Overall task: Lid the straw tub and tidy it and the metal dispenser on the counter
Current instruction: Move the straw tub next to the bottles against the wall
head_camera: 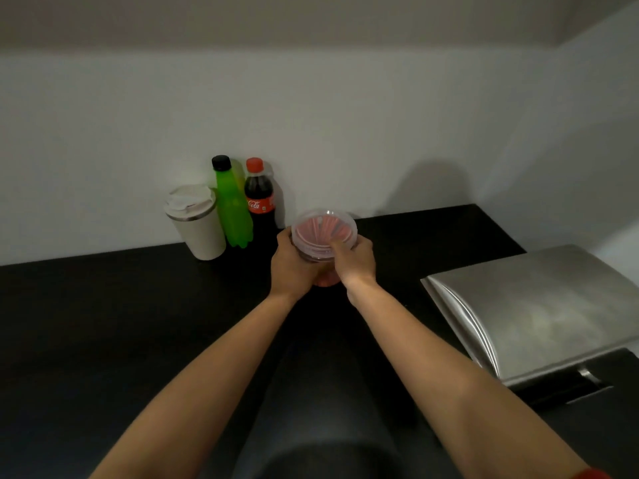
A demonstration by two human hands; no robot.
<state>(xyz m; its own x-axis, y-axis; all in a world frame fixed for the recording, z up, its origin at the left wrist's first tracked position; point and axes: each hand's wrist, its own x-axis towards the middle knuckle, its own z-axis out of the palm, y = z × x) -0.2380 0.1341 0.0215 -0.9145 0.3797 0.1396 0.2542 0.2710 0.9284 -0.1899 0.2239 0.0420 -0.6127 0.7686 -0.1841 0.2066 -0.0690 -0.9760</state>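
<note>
A clear plastic straw tub (pixel 320 236) with red straws inside stands near the back middle of the black counter (pixel 103 323). A clear lid (pixel 325 221) lies on its top. My left hand (pixel 294 267) wraps the tub's left side. My right hand (pixel 354 261) grips the right side, its thumb pressing down on the lid. The metal dispenser (pixel 539 312), a brushed steel box with a curved front, sits at the right of the counter, apart from both hands.
Against the white back wall stand a white travel cup (pixel 197 223), a green bottle (pixel 233 205) and a cola bottle (pixel 260 198), just left of the tub. A dark rounded object (pixel 328 409) lies between my forearms near the front.
</note>
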